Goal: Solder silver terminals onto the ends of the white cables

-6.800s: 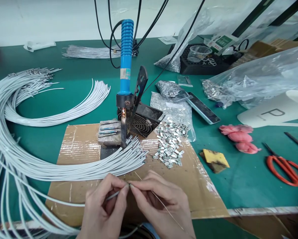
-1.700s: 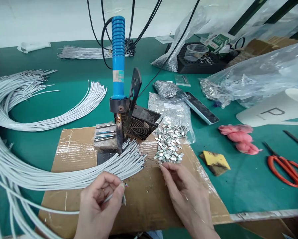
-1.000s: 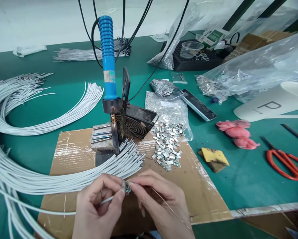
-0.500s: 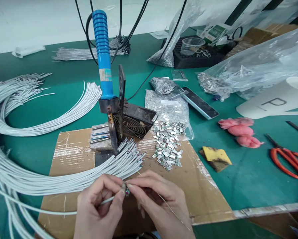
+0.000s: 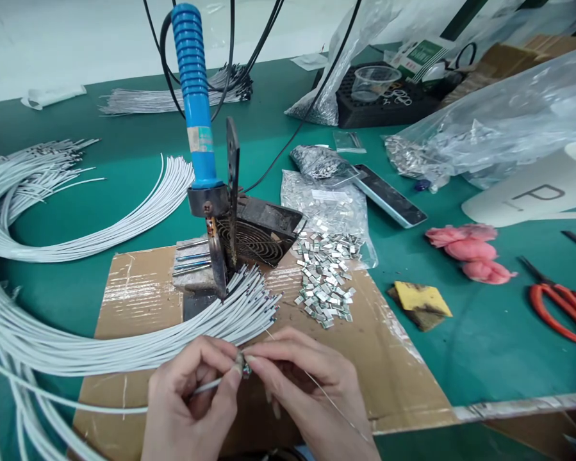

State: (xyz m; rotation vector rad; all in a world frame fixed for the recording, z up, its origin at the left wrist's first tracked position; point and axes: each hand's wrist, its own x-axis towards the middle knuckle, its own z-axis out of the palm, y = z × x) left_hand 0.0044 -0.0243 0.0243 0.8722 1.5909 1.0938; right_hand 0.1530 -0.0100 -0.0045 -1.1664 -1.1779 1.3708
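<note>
My left hand [image 5: 194, 390] is closed, thumb and forefinger pinching a white cable [image 5: 100, 408] close to its tip. Against it, the fingertips of my right hand [image 5: 307, 384] are pinched at the same cable end, where small coloured bits [image 5: 246, 368] show; their exact shape is mostly hidden. A thin silvery wire, like solder wire [image 5: 333, 404], runs between the fingers of my right hand. Just beyond both hands lies a thick bundle of white cables [image 5: 172, 346]. A blue-handled soldering iron [image 5: 196, 96] stands in a mount, its tip pointing down behind the bundle.
Small metal-cased connectors [image 5: 326, 282] are heaped on the cardboard sheet [image 5: 384, 384]. A small black fan [image 5: 259, 230] sits behind the iron. To the right are a phone [image 5: 391, 195], a yellow sponge [image 5: 422, 299], pink cloth [image 5: 475, 253] and red-handled scissors [image 5: 561, 310]. Cables hang overhead.
The view has shifted slightly. Both hands keep the same pinch at the cable end.
</note>
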